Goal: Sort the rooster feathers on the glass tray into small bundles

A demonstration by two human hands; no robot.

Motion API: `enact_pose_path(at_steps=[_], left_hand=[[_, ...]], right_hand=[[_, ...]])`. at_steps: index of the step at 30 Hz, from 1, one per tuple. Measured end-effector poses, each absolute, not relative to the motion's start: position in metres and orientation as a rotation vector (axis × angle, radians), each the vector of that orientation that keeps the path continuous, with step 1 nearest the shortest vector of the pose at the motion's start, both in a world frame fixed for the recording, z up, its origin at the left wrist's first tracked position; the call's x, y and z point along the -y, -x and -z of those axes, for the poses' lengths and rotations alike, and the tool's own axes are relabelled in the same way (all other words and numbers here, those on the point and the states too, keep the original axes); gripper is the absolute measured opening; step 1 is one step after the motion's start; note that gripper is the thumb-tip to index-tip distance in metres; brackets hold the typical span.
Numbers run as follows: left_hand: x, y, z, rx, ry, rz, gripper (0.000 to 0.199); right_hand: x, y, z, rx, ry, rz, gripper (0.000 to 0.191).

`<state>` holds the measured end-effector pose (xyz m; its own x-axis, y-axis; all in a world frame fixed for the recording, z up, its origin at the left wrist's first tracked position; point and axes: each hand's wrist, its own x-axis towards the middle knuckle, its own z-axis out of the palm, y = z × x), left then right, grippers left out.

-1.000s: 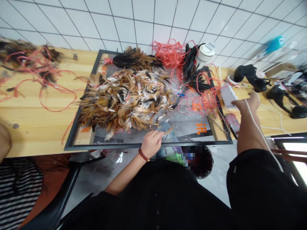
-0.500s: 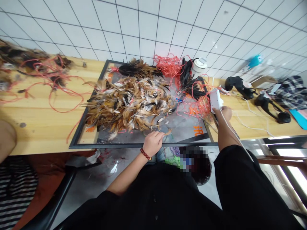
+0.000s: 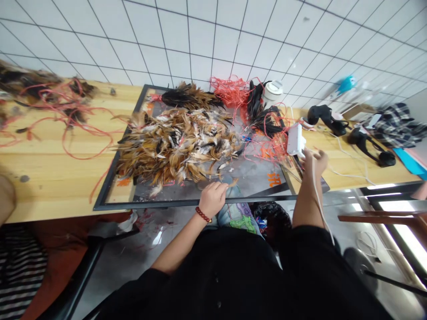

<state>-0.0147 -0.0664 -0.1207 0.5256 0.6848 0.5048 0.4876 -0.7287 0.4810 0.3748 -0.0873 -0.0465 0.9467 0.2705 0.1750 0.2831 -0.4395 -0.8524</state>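
A big pile of brown and white feathers (image 3: 180,142) lies on the black-framed panel (image 3: 160,204). At the panel's front edge, my left hand (image 3: 213,198) pinches a small brown feather (image 3: 233,182). My right hand (image 3: 314,163) is on the right, just below a white power strip (image 3: 295,139), with a white cable across it; its fingers look partly spread and hold nothing that I can see. Behind the pile lies a dark feather bundle (image 3: 190,96) tied with pink string. Black feathers (image 3: 263,115) and tangled pink string (image 3: 231,91) are at the panel's back right.
On the left of the wooden table (image 3: 50,178) are more feathers and pink string (image 3: 83,133). A white round container (image 3: 273,90) stands by the wall. Black headset-like objects (image 3: 333,122) and checked cloth (image 3: 396,124) lie right. Another person's arm (image 3: 6,198) shows at left.
My right hand has come off the power strip and moved slightly down and right, its fingers opening. My left hand keeps its pinch on the feather. The view has shifted slightly.
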Motion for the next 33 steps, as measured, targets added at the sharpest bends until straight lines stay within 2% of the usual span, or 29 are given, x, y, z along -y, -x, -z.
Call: enact_pose_path(at_steps=[2,3,6,8,11,15,19,26,33], left_hand=[[0.067,0.015,0.121,-0.986,-2.480,-1.031,0.021],[0.067,0.015,0.121,-0.982,-2.474,-1.040,0.021],[0.067,0.016,0.121,-0.949,-2.416,-1.045,0.021],[0.067,0.017,0.120,-0.933,-2.296,-1.043,0.022],[0.063,0.016,0.114,-0.933,-1.959,-1.047,0.020],[0.036,-0.002,0.093,-0.912,-1.518,-0.990,0.016],[-0.012,-0.029,0.071,-0.796,-1.186,-0.964,0.021],[-0.054,-0.043,0.068,-0.645,-0.855,-1.090,0.024],[-0.056,-0.041,0.080,-0.422,-0.753,-0.944,0.027]], right_hand=[[0.122,-0.357,0.053,0.163,1.780,0.003,0.015],[0.140,-0.348,0.058,-0.019,1.452,-0.053,0.007],[0.183,-0.321,0.071,-0.098,1.269,-0.191,0.036],[0.190,-0.301,0.078,-0.025,1.199,-0.424,0.043],[0.162,-0.264,0.084,0.173,1.037,-0.735,0.043],[0.085,-0.216,0.096,0.387,1.113,-0.796,0.047],[0.030,-0.196,0.111,0.473,1.204,-0.794,0.057],[0.020,-0.197,0.119,0.609,1.231,-0.741,0.059],[0.019,-0.195,0.119,0.714,1.272,-0.748,0.054]])
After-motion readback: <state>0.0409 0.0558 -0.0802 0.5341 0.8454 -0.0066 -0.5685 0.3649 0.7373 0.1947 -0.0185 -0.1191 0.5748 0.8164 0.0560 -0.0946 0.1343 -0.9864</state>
